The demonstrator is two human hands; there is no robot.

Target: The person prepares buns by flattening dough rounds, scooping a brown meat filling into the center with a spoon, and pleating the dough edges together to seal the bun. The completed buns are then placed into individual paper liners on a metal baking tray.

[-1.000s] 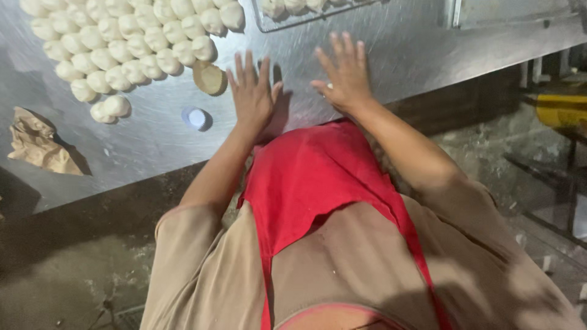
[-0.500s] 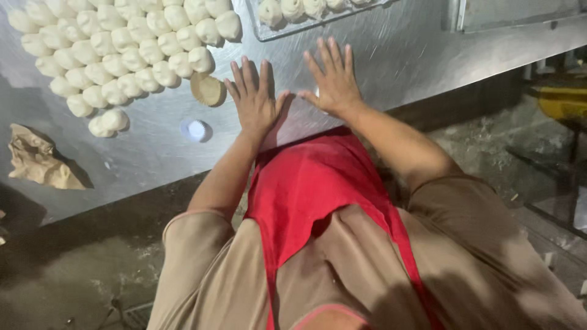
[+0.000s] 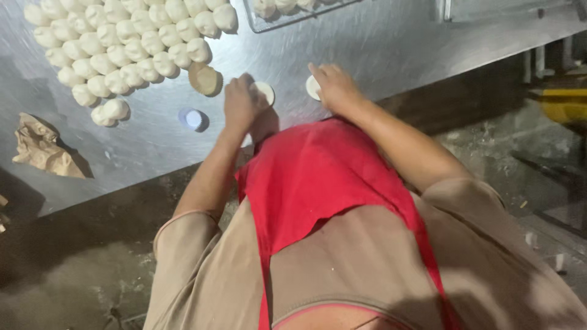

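My left hand (image 3: pixel 239 104) curls over a flattened white dough disc (image 3: pixel 265 93) on the steel table (image 3: pixel 379 49). Fingers of my right hand (image 3: pixel 333 87) close around the edge of a second flat dough disc (image 3: pixel 312 88). Both discs lie on the table near its front edge, just above my red apron (image 3: pixel 318 177). A browner dough piece (image 3: pixel 205 78) lies just left of my left hand.
Several rows of pale dough balls (image 3: pixel 122 49) cover the table's upper left. A tray (image 3: pixel 287 15) with more dough balls sits at the top. A small white-blue cap (image 3: pixel 193 118) and a crumpled brown paper (image 3: pixel 43 150) lie to the left.
Both hands were pressing flat with fingers spread; now the fingers have curled in and each hand grips a flattened dough disc. The view has shifted slightly.
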